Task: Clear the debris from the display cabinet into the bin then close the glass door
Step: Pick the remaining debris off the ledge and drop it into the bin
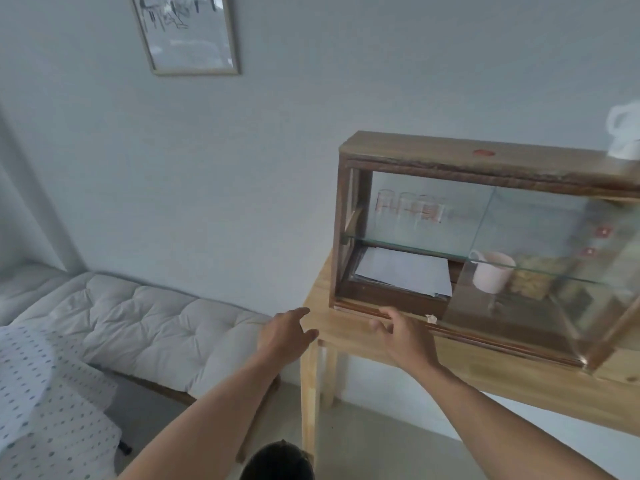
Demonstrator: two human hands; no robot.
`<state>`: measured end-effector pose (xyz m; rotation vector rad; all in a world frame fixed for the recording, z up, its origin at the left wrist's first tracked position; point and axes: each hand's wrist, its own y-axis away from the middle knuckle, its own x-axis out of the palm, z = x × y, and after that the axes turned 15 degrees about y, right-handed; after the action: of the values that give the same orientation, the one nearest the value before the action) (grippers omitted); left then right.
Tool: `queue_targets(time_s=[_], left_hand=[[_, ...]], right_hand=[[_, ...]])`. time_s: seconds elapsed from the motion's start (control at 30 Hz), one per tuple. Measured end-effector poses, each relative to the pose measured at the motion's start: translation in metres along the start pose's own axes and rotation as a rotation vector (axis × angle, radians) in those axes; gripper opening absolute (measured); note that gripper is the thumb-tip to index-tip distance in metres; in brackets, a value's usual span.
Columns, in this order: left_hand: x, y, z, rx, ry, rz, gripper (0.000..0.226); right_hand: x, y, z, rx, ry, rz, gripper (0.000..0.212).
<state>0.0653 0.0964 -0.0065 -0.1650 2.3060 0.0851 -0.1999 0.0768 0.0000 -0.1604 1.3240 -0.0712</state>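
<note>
A wooden display cabinet [415, 147] with glass panels stands on a light wooden table [346, 337]. A small pale scrap of debris [431, 319] lies on the cabinet's front bottom rail. My right hand [401, 336] reaches to that rail just left of the scrap, fingers spread, holding nothing. My left hand [285, 336] hovers open over the table's left corner, apart from the cabinet. On the bottom shelf inside lie white papers [405, 275], a white mug [491, 276] and a jar of yellowish contents [531, 280]. The glass door [540, 258] covers the right half. No bin is in view.
Clear drinking glasses [408, 209] stand on the upper glass shelf. A white jug [625, 133] sits on the cabinet top at the right. A cushioned bench [149, 317] runs along the wall at the left, with dotted fabric [45, 393] in front. A framed picture [187, 32] hangs above.
</note>
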Motion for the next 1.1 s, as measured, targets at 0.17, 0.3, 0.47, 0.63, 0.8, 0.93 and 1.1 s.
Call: queue_targets(time_s=[0.17,0.3,0.47,0.63,0.8,0.93,1.1], left_hand=[[0.027,-0.012,-0.014,-0.008,0.020,0.048,0.063],[0.041,-0.021,-0.015,-0.001,0.016,0.054,0.064],[0.047,-0.033,-0.013,-0.007,0.027,0.059,0.064],[0.047,-0.042,-0.015,0.007,0.045,0.058,0.063],[0.050,-0.046,-0.015,0.011,0.038,0.057,0.061],[0.053,-0.047,-0.014,0.008,0.045,0.060,0.061],[0.055,-0.048,-0.013,0.014,0.044,0.071,0.062]], right_hand=[[-0.003,-0.005,-0.038,0.083,0.023,-0.003,0.045],[-0.002,-0.011,-0.061,0.151,0.030,0.005,0.046],[-0.002,-0.018,-0.076,0.201,0.104,0.030,0.049],[0.000,-0.023,-0.086,0.244,0.256,0.032,0.037],[0.006,-0.026,-0.096,0.249,0.285,0.019,0.029],[0.009,-0.029,-0.097,0.269,0.241,-0.002,0.025],[0.010,-0.033,-0.093,0.328,0.143,-0.027,0.021]])
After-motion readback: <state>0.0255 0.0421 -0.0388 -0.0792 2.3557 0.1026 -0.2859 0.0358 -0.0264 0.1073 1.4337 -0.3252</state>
